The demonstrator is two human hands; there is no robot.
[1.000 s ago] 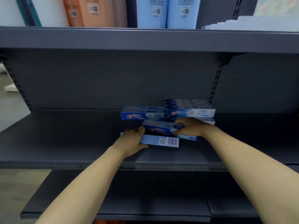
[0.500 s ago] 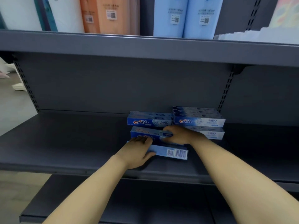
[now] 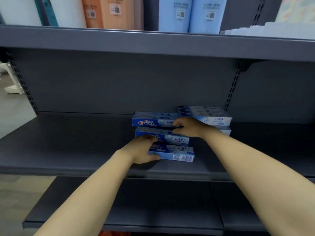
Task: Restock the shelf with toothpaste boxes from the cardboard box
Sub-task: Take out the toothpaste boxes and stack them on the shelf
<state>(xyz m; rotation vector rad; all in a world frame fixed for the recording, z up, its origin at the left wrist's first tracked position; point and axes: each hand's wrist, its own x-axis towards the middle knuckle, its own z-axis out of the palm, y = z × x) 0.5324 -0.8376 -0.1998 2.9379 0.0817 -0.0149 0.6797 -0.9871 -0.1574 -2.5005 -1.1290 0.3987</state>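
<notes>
Nearest the camera, a lower shelf (image 3: 153, 210) ran under both forearms, with a scrap of something orange-red cut off at the bottom edge, too little of it showing to name; the cardboard box of the task was nowhere in view. Above that, on the middle shelf (image 3: 68, 150), the left hand (image 3: 139, 150) gripped the near-left end of the front toothpaste box (image 3: 177, 153), thumb under its front edge and fingers curled over the top, hiding most of the brand name. Just behind, the right hand (image 3: 187, 126) lay with bent fingers on the right end of the second toothpaste box (image 3: 163, 136), though whether it pinched that box or only pressed it could not be told. The step in hand looked like placing and squaring boxes in a row. The next move probably called for sliding both back until flush with the rear toothpaste box (image 3: 153, 121), then letting go. Further right, a paler stack of toothpaste boxes (image 3: 208, 116) was partly hidden by the right wrist. On the top shelf (image 3: 153, 43), the rolled packs (image 3: 190, 14) were cut off and their labels were unreadable.
</notes>
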